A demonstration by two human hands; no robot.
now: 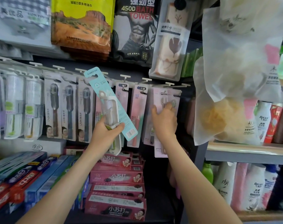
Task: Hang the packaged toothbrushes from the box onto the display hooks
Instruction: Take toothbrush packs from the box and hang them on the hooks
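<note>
My left hand (106, 131) grips a teal packaged toothbrush (105, 101) by its lower part and holds it tilted, top end up to the left, in front of the display. The card's hanging hole is near the white hooks (125, 77) but on none of them. My right hand (164, 119) reaches to a pink toothbrush pack (163, 97) that hangs at the right end of the row, fingers against its blister. Further packs hang along the row: pink ones (137, 110) in the middle, dark-handled ones (69, 109) to the left. The box is out of sight.
Towel packages (134, 29) hang above the hooks. Toothpaste boxes (116, 177) are stacked on the shelf below my arms, blue ones (24, 178) to the left. A translucent bag with bath sponges (234, 78) hangs at the right, before shelves of bottles (257, 186).
</note>
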